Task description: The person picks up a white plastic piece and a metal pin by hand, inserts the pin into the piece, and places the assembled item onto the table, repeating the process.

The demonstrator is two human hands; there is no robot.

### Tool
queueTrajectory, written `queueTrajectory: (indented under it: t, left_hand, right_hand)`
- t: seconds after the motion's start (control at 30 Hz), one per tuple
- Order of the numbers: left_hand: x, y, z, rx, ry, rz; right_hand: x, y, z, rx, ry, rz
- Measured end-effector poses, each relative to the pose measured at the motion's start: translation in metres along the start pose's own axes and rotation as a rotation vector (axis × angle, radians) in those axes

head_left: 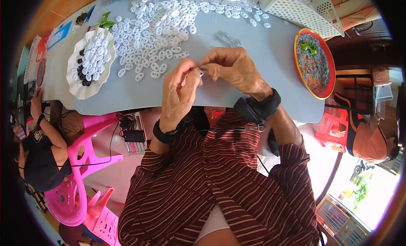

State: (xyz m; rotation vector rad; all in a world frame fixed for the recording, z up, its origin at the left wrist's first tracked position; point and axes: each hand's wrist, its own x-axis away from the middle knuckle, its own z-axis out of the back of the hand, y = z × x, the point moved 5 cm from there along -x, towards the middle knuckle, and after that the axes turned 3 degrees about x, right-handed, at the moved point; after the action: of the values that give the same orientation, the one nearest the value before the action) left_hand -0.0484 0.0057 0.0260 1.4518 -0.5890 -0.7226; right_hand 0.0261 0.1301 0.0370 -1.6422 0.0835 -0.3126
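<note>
My left hand (179, 89) is closed in a pinch on a small white plastic piece (201, 73), only an edge of which shows between the fingertips. Close against it, my right hand (239, 72) has its thumb and forefinger pressed together; whatever they hold is too small to make out. Both hands are above the near part of the grey table (270, 72). Beyond them spreads a big pile of white oval two-hole pieces (156, 38). A small heap of thin grey metal bits (228, 38) lies just past my right hand.
At the left stands a scalloped white dish (77, 91) of white and black pieces. A red-rimmed round tray (333, 72) with grey bits and something green is at the right, below a perforated white basket (292, 17). Pink chairs (80, 161) and other people are beside the table.
</note>
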Motion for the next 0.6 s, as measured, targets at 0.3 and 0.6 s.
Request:
queueTrajectory:
  t: [0.3, 0.6]
  left_hand:
    - [0.000, 0.006, 0.000, 0.006, -0.022, -0.009]
    - [0.000, 0.004, 0.000, 0.017, -0.040, 0.003]
  right_hand:
    - [0.000, 0.007, 0.001, -0.100, 0.066, 0.093]
    - [-0.001, 0.012, 0.007, -0.129, 0.054, 0.074]
